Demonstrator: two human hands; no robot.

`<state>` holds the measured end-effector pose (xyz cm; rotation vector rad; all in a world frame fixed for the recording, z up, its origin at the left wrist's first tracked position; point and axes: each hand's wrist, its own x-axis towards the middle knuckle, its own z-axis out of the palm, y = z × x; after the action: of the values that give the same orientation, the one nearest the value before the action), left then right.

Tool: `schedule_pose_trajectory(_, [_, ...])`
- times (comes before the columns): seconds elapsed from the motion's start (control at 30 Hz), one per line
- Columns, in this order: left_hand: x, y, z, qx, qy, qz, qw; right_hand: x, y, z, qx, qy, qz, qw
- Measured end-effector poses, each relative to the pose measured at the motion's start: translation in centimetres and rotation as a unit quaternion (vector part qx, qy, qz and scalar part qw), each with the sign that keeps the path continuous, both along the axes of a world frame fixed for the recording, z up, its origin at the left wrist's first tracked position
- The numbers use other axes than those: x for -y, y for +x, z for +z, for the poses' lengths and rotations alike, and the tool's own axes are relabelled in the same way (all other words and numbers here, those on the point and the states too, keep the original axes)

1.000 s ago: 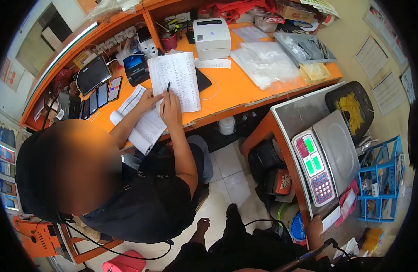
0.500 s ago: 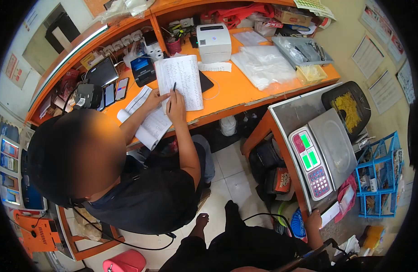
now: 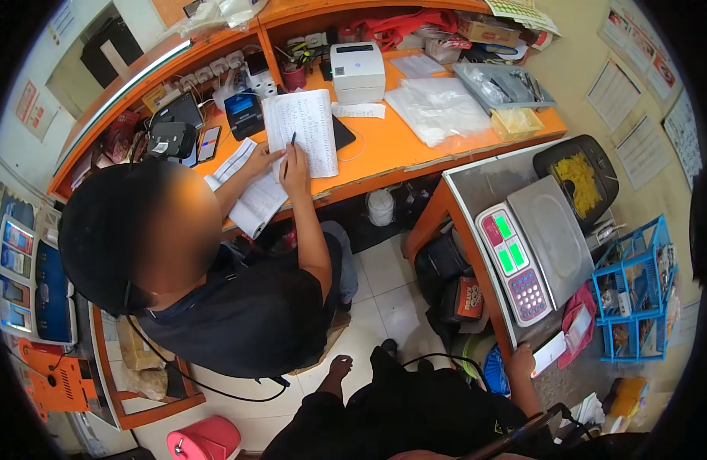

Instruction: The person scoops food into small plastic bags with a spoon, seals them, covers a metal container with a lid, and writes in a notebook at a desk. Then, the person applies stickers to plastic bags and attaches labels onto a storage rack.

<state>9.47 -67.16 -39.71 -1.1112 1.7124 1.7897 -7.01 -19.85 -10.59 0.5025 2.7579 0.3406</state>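
Observation:
My left hand (image 3: 340,366) hangs low over the floor, its fingers loosely curled with nothing visible in them. On the right, my right hand (image 3: 521,359) is curled at the edge of the metal-topped table (image 3: 476,191), touching the lower left end of a white phone-like object (image 3: 549,353). A pink plastic packet (image 3: 577,326) lies beside that object. Above it stands a digital scale (image 3: 516,264) with lit green displays and a steel plate.
At the orange counter (image 3: 384,155), a person (image 3: 238,314) in black holds a pen over an open notebook (image 3: 311,126). A white printer (image 3: 357,73), plastic bags (image 3: 438,111), a blue rack (image 3: 637,295), a black basket (image 3: 545,161) and a pink bin (image 3: 204,441) surround the workspace.
The camera view has shifted slightly, so the counter and scale appear farther left and higher. My right hand stays at the table edge; my left hand still hangs. The other person's pen hand has moved slightly.

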Motion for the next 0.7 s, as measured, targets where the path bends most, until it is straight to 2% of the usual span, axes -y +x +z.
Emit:
schedule_pose_trajectory(0.03, [0.1, -0.1, 0.2, 0.024, -0.027, -0.023, 0.999, -0.1, -0.1, -0.1, 0.0, -0.007, -0.012, 1.0])
schedule_pose_trajectory(0.13, [1.1, -0.1, 0.9, 0.002, -0.028, -0.018, 0.999, -0.6, -0.1, -1.2, -0.018, -0.01, -0.022, 1.0])
schedule_pose_trajectory(0.17, [1.1, -0.1, 1.0, 0.017, -0.032, 0.022, 0.999, -1.0, -0.1, -1.9, -0.02, -0.003, -0.023, 1.0])
schedule_pose_trajectory(0.27, [1.9, 0.1, 1.3, 0.024, -0.079, -0.005, 0.997, -0.1, 0.3, 0.3, -0.016, -0.018, -0.014, 1.0])
schedule_pose_trajectory(0.3, [1.8, 0.4, 1.3, 0.004, -0.062, 0.038, 0.997, 0.6, 0.3, 1.4, -0.015, -0.029, -0.008, 0.999])
schedule_pose_trajectory(0.4, [1.4, 1.4, 0.9, -0.005, -0.054, 0.05, 0.997, 0.5, 0.9, 1.9, -0.053, -0.086, -0.016, 0.995])
schedule_pose_trajectory(0.43, [1.4, 1.7, 0.8, 0.003, -0.059, 0.013, 0.998, 0.3, 1.3, 1.8, -0.072, -0.111, -0.012, 0.991])
schedule_pose_trajectory(0.53, [1.6, 1.9, 1.0, 0.017, -0.074, -0.084, 0.994, 0.5, 2.7, 2.2, -0.106, -0.088, -0.013, 0.99])
schedule_pose_trajectory(0.6, [1.7, 1.6, 1.3, 0.018, -0.078, -0.126, 0.989, 1.3, 3.6, 4.7, -0.026, -0.184, 0.04, 0.982])
schedule_pose_trajectory(0.63, [1.6, 1.6, 1.6, 0.016, -0.074, -0.095, 0.993, 1.9, 3.9, 6.1, 0.014, -0.231, 0.065, 0.971])
schedule_pose_trajectory(0.7, [2.7, 0.8, 0.1, -0.072, -0.143, -0.268, 0.95, 1.8, 4.3, 6.7, 0.041, -0.391, 0.03, 0.919])
